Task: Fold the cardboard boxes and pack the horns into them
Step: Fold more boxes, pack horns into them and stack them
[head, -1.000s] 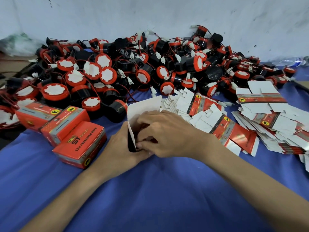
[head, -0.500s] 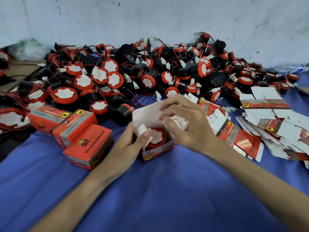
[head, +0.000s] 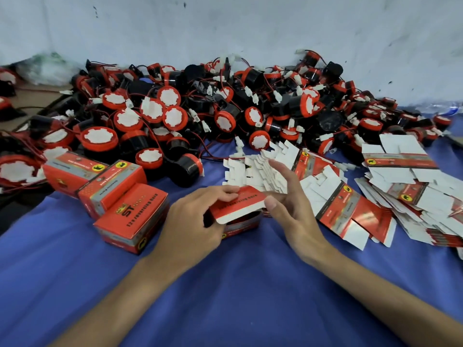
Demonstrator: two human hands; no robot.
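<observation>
A small red cardboard box (head: 238,209) stands on the blue cloth at the centre, its lid flap folded down almost flat over the top. My left hand (head: 190,226) grips the box from the left, fingers curled over the lid's far edge. My right hand (head: 288,206) touches the lid's right edge with the thumb, the other fingers spread and nearly straight. Whatever is inside the box is hidden by the lid. A big heap of black-and-red horns (head: 200,113) with red wires lies behind.
Three closed red boxes (head: 130,214) sit at the left. Flat unfolded box blanks fan out behind the hands (head: 265,169) and pile up at the right (head: 406,194). A white wall (head: 225,26) rises behind the heap. Blue cloth (head: 238,284) covers the near table.
The box stood open with a horn showing inside and the white lid flap raised; now the lid is folded down over it. My right hand came down from the flap to the lid's right edge.
</observation>
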